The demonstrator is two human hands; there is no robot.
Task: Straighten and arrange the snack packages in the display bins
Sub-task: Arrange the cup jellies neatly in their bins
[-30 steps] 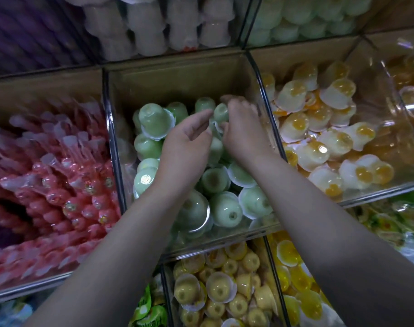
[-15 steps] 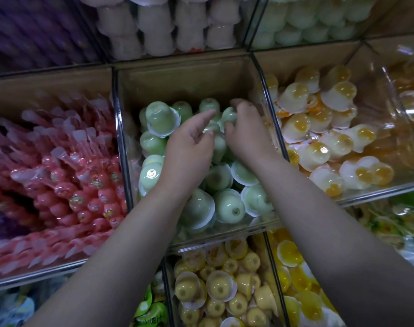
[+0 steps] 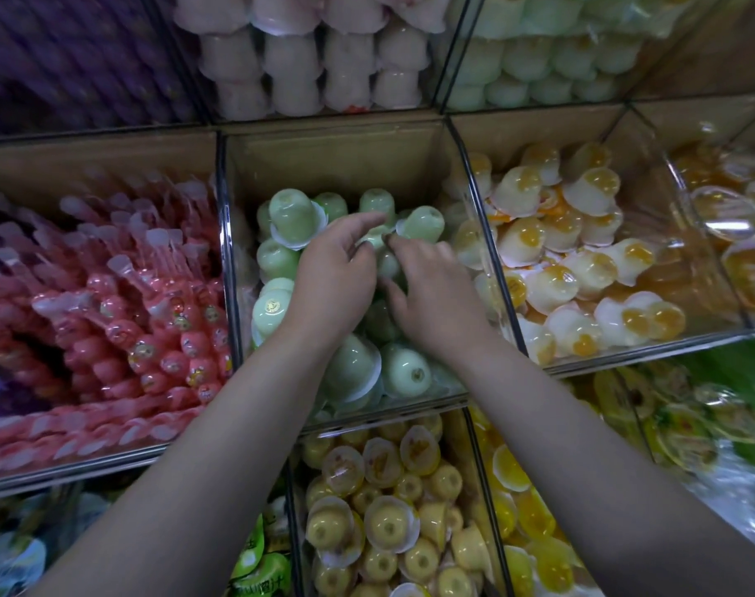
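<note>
Left hand point(image 3: 337, 273) partly closed: thumb and curled fingers pinch green jelly cup point(image 3: 374, 242) at top of pile. Right hand point(image 3: 436, 295) just beside it, fingers bent down onto neighbouring cups; whether it grips one, cannot tell. Both hands inside middle bin point(image 3: 345, 165), clear-walled with cardboard back, holding other green jelly cups point(image 3: 296, 217), jumbled, some tilted. Left bin: pink tube snacks point(image 3: 121, 303). Right bin: white cups with orange centres point(image 3: 582, 273). Below: yellow cups point(image 3: 388, 523). Shelf above: pale pink cups point(image 3: 289, 58).

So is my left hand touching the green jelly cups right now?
Touching. In the head view the left hand grips one of the green jelly cups.
</note>
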